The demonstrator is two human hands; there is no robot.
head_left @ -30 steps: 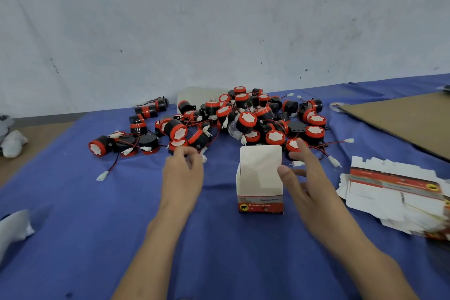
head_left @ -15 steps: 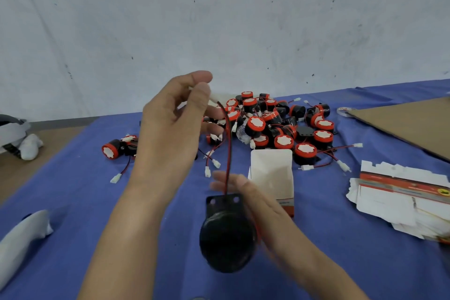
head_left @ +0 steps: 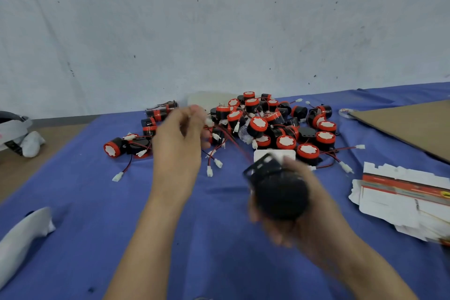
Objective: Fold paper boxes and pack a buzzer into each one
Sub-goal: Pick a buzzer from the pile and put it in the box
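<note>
A pale, speckled wall (head_left: 219,19) fills the upper half of the view; below it lies the table (head_left: 73,202) under a blue cloth; a brown cardboard sheet (head_left: 409,126) rests flat on its far right side; nearer on the right sits a stack of flat unfolded boxes (head_left: 394,200), white with red printed bands; a white wrapped bundle (head_left: 22,234) lies at the near left edge; a pile of buzzers (head_left: 258,126), black bodies with red rims and white faces, is heaped at the middle of the table, with red and black leads trailing out from it; the right hand (head_left: 311,226) is raised above the cloth, its fingers curled under and round a black buzzer (head_left: 280,192), whose dark back and mounting flange face the camera; the left hand (head_left: 177,143) is lifted beside the pile, blurred, its fingertips drawn together in a pinch on that buzzer's wire (head_left: 233,141); the wire runs slantwise from the pinch down to the held buzzer; a folded paper box (head_left: 270,154) stands on the cloth just behind the right hand, only its white top showing; a small white connector (head_left: 209,121) sits at the wire's end by the left fingertips.
</note>
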